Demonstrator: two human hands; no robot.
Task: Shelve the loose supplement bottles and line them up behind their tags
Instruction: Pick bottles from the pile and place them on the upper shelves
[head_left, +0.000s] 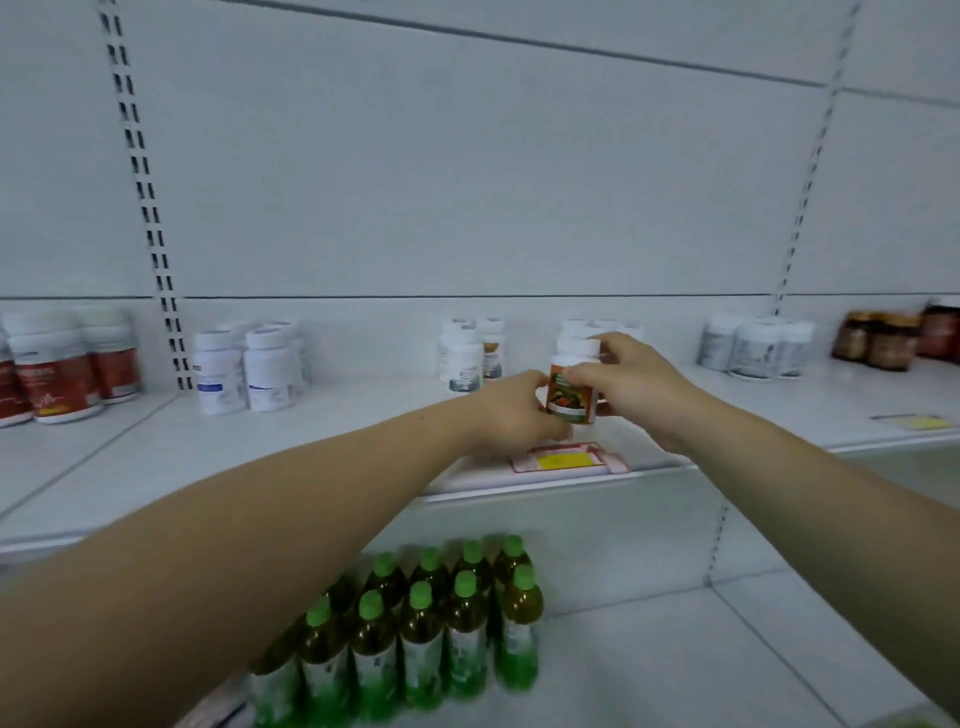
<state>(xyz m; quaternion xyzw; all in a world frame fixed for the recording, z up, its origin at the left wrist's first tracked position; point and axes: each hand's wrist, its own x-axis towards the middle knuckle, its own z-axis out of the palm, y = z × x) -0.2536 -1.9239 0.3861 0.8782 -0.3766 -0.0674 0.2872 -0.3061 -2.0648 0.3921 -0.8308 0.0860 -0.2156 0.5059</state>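
Observation:
A white supplement bottle with an orange and green label (569, 392) stands upright near the front of the white shelf (291, 447). My left hand (511, 410) grips its left side and my right hand (631, 382) grips its right side and cap. Just in front of it, on the shelf edge, lies a red and yellow price tag (566, 460). Behind my hands stand more white-capped bottles (576, 332), partly hidden. Two similar bottles (470, 356) stand a little to the left.
Along the same shelf stand red-labelled bottles (57, 369) at far left, white bottles with blue print (249, 366), grey-white bottles (756, 345) and dark brown jars (883, 340) at right. Another yellow tag (917, 422) lies at the right. Green-capped drink bottles (415, 629) fill the shelf below.

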